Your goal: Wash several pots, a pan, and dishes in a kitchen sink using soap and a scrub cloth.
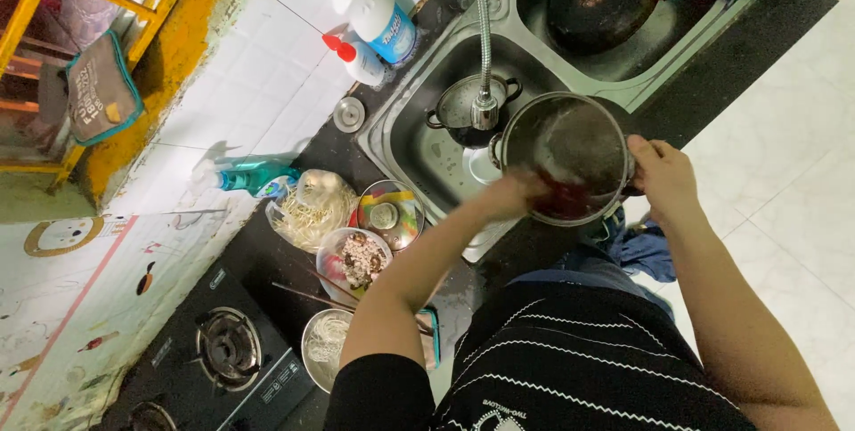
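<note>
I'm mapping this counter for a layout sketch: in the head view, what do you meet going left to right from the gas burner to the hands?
Gas burner → bowl of noodles → small pot in the sink → left hand → steel pot → right hand.

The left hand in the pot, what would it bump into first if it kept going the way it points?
The left hand reaches into the steel pot, toward the right hand. It would probably meet the pot's inner wall first, though motion blur hides the exact depth.
</note>
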